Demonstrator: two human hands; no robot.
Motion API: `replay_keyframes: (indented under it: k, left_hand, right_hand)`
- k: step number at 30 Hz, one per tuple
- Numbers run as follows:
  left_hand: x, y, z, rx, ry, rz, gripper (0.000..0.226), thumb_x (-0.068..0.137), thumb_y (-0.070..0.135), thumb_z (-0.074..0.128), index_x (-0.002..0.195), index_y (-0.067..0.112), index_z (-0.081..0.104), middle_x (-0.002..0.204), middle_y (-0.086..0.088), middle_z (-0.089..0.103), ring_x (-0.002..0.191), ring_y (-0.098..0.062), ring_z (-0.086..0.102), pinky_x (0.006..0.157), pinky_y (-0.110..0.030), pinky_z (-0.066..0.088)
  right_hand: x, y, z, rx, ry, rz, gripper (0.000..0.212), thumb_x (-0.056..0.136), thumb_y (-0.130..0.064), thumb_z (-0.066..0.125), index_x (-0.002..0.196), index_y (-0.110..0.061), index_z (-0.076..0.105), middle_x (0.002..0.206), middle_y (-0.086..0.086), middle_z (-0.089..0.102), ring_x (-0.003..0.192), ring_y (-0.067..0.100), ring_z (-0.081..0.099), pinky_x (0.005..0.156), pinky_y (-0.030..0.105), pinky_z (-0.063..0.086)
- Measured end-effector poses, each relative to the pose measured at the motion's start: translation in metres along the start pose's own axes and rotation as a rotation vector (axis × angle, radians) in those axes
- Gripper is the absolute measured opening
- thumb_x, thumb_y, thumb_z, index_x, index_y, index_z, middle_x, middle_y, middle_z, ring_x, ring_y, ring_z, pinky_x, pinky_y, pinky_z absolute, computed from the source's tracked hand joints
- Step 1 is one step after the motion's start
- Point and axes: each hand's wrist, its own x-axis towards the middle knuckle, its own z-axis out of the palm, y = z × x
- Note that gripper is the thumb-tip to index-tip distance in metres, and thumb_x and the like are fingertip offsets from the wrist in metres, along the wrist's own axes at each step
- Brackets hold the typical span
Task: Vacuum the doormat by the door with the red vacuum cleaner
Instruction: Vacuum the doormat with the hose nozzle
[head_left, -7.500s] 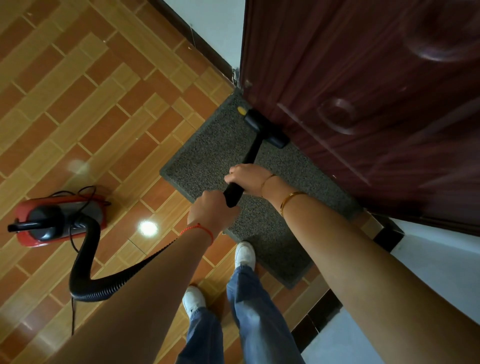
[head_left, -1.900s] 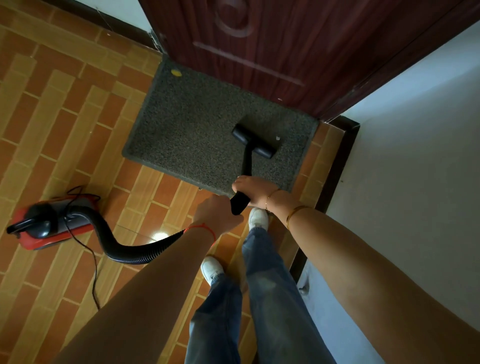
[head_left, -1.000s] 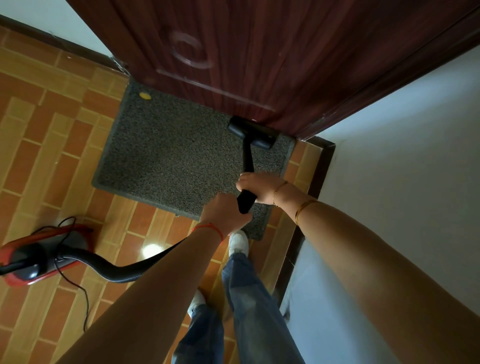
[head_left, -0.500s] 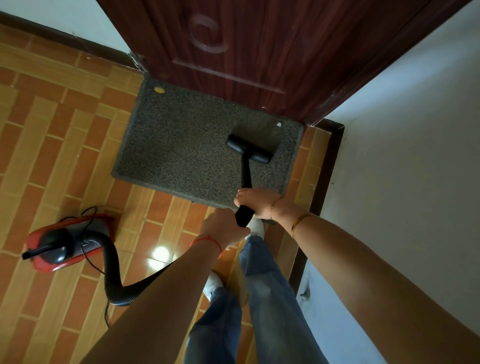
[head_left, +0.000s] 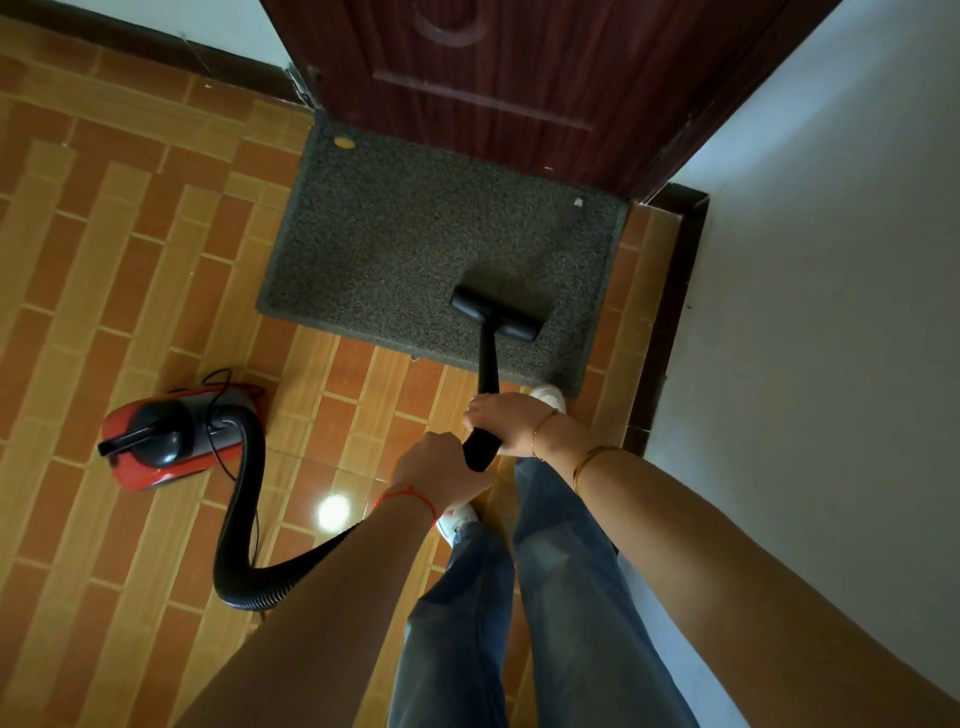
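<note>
Head view: both hands gripped the black wand (head_left: 487, 358) — left hand (head_left: 439, 470) low, right hand (head_left: 503, 422) above it. Its nozzle (head_left: 496, 314) sat on the grey doormat (head_left: 395, 244) near the front edge, the mat lying against the door (head_left: 519, 73). The red vacuum (head_left: 171, 441) stood on the tiles, left.

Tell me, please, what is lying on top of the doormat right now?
On the doormat rest the black vacuum nozzle, a yellow scrap and a white speck. Anything beneath the nozzle is covered.
</note>
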Motion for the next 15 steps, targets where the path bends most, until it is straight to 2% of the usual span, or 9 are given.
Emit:
replay_keyframes:
  k: [5, 8, 15]
  left_hand:
    - [-0.014, -0.017, 0.015, -0.014, -0.028, -0.026, 0.023, 0.081, 0.032, 0.058, 0.07, 0.012, 0.054, 0.057, 0.0, 0.055, 0.05, -0.016, 0.055, 0.048, -0.023, 0.044]
    - [-0.017, -0.019, 0.02, -0.022, -0.019, -0.045, 0.02, 0.08, 0.032, 0.059, 0.072, 0.013, 0.054, 0.059, 0.001, 0.056, 0.05, -0.014, 0.055, 0.046, -0.022, 0.044]
    - [-0.003, 0.009, 0.015, 0.051, 0.045, -0.023, 0.018, 0.081, 0.029, 0.058, 0.072, 0.015, 0.052, 0.061, 0.003, 0.053, 0.048, -0.009, 0.05, 0.042, -0.019, 0.037]
  right_hand:
    - [-0.007, -0.02, 0.014, -0.007, -0.005, -0.032, 0.021, 0.088, -0.012, 0.059, 0.108, -0.011, 0.055, 0.114, 0.005, 0.057, 0.11, 0.021, 0.055, 0.093, 0.038, 0.048]
    - [-0.01, -0.024, 0.017, -0.005, 0.001, -0.05, 0.02, 0.089, -0.012, 0.058, 0.108, -0.011, 0.054, 0.114, 0.005, 0.057, 0.111, 0.02, 0.054, 0.093, 0.036, 0.047]
    - [-0.015, 0.005, 0.0, -0.036, -0.002, -0.016, 0.026, 0.088, -0.006, 0.058, 0.114, -0.011, 0.052, 0.121, 0.005, 0.053, 0.115, 0.02, 0.053, 0.091, 0.035, 0.05]
